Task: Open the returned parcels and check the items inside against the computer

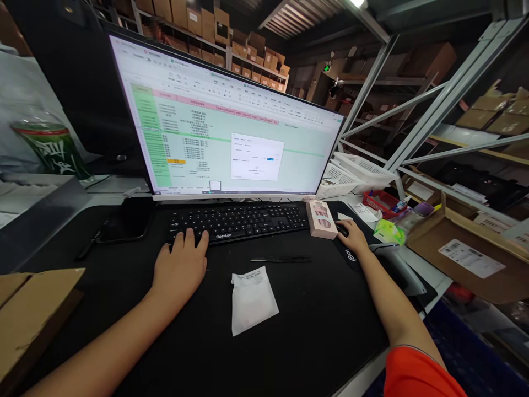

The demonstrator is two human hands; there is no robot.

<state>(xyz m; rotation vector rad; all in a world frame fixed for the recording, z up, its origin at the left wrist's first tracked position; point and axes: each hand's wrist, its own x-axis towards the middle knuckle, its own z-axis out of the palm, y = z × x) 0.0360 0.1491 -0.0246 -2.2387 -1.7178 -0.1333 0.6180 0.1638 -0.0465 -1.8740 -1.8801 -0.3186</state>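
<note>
My left hand [182, 262] rests with fingers spread on the lower left of the black keyboard [248, 218]. At the keyboard's right, my right hand [352, 236] is closed over a dark computer mouse [342, 229], mostly hidden under it. Between the keyboard and this hand stands a small pink box [321, 219] with a window. A thin dark knife-like tool [285, 259] lies in front of the keyboard. Nearer to me is a flat white packet [254, 300] with small print at its top. The monitor [223, 127] shows a spreadsheet with a small dialog window over it.
A black desk mat [297, 342] covers the desk. On the left are a phone [126, 220], a green bottle [52, 146] and a cardboard box [35, 320]. White baskets [363, 168], a red basket [382, 203], a scanner-like device [399, 267] and an open carton [471, 253] stand on the right.
</note>
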